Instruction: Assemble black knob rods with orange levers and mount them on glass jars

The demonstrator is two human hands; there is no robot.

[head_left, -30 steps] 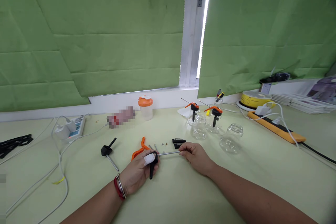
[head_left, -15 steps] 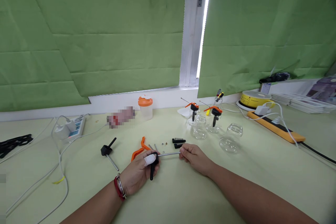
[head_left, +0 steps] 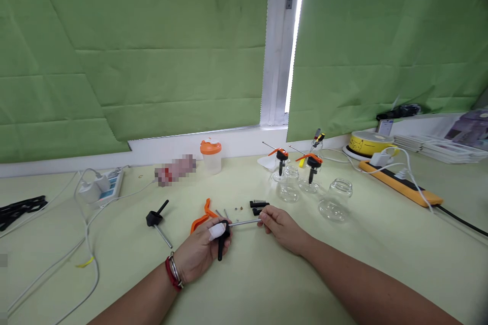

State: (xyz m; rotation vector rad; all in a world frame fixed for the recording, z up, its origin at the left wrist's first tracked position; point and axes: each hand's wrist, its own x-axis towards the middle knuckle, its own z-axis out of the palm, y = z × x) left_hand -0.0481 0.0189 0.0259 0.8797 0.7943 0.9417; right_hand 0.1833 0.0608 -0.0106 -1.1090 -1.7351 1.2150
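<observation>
My left hand [head_left: 200, 251] is closed around a black plastic cap piece [head_left: 224, 236] with a stem pointing down. A white wrap covers the thumb that presses on it. From the cap a thin metal tube [head_left: 244, 223] runs to the right. My right hand [head_left: 284, 228] pinches the tube's far end between thumb and fingers. Just beyond the left hand lie orange levers [head_left: 199, 222] and short metal pins [head_left: 225, 213]. Tiny screws or nuts [head_left: 241, 208] sit nearby. Two black pieces with springs [head_left: 259, 204] are behind the right hand. A similar cap with tube [head_left: 154, 218] rests at left.
Glass jars [head_left: 335, 200] stand at right, beside two bottles with orange-levered black tops [head_left: 313, 162]. An orange-lidded cup [head_left: 211, 157] is near the wall. An orange power strip [head_left: 404, 185] and a white one [head_left: 110, 188] trail cables over the table.
My right hand has shifted very slightly left along the metal tube. The left hand and the things on the table look unchanged.
</observation>
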